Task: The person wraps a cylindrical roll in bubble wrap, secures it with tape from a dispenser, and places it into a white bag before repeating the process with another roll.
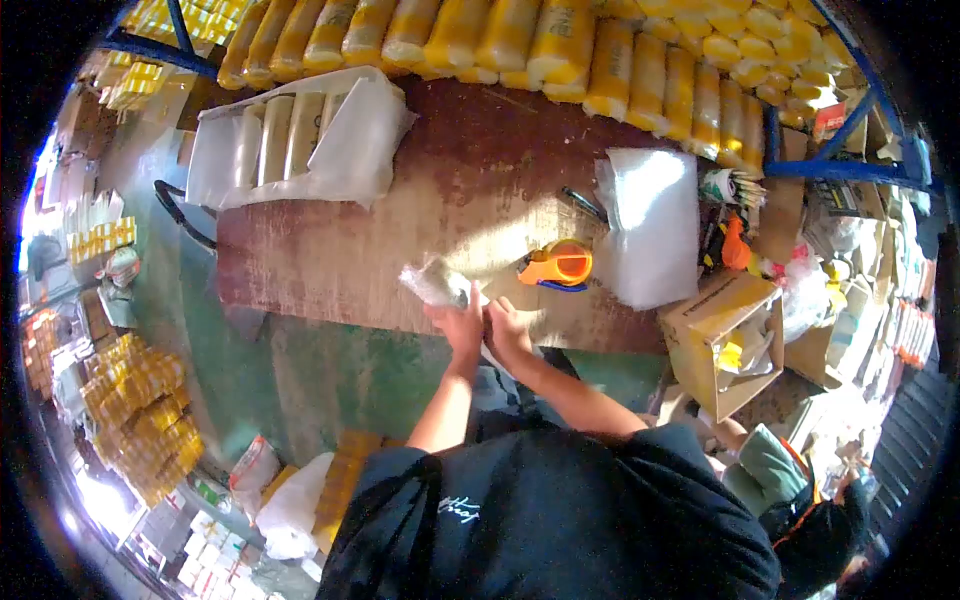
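My left hand (pixel 461 324) is closed around a bundle in crinkled clear plastic wrap (pixel 432 281), which sticks out past the fingers to the upper left. Right beside it, my right hand (pixel 508 333) has its fingers curled in, close to the near end of the bundle; what lies inside them is hidden. Both hands are at the near edge of the brown worktable (pixel 340 260). To their right lies an orange tape dispenser (pixel 558 264), with a dark pen (pixel 584 204) beyond it.
White foam sheets (pixel 652 230) lie at the table's right. At the back left, a foam-lined pack (pixel 290 140) holds several rolls. Yellow-and-white wrapped rolls (pixel 500 40) line the back. A cardboard box (pixel 690 325) stands at the right corner; another person (pixel 800 500) is at lower right.
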Action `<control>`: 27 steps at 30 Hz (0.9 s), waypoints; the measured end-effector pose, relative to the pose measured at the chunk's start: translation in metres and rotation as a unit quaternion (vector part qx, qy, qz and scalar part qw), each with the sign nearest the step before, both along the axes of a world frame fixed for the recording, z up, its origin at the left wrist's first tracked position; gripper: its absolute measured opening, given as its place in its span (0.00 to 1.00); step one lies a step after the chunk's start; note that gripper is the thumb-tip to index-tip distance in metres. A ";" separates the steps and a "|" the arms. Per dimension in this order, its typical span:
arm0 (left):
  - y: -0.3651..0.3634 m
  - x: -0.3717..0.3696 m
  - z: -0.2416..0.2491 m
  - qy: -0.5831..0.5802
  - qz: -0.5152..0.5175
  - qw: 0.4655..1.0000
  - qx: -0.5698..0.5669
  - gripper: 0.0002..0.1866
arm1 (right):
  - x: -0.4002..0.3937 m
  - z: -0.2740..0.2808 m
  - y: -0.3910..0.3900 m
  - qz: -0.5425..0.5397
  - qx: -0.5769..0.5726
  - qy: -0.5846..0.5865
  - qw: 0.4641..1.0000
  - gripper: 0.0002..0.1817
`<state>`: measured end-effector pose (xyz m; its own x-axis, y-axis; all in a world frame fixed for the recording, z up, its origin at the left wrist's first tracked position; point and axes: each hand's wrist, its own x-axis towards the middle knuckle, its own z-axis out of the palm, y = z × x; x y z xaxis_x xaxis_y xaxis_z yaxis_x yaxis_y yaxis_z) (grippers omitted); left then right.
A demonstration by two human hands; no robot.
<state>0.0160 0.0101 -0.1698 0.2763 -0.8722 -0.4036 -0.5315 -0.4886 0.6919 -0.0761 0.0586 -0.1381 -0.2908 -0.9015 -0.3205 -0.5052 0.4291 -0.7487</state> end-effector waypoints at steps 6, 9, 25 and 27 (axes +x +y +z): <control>-0.003 -0.006 -0.008 -0.056 0.028 0.998 -0.001 0.63 | -0.077 0.020 0.018 -0.040 -0.120 0.167 0.978 0.27; -0.019 0.000 0.012 -0.057 -0.072 0.996 0.010 0.62 | -0.112 0.044 0.010 -0.022 -0.001 0.290 0.957 0.41; -0.055 0.004 0.043 -0.116 -0.508 0.819 -0.239 0.35 | -0.153 -0.013 0.014 0.121 -0.118 0.299 0.939 0.27; -0.061 0.006 0.041 -0.087 -0.545 0.796 -0.247 0.31 | -0.156 -0.006 0.013 0.161 -0.118 0.282 0.938 0.23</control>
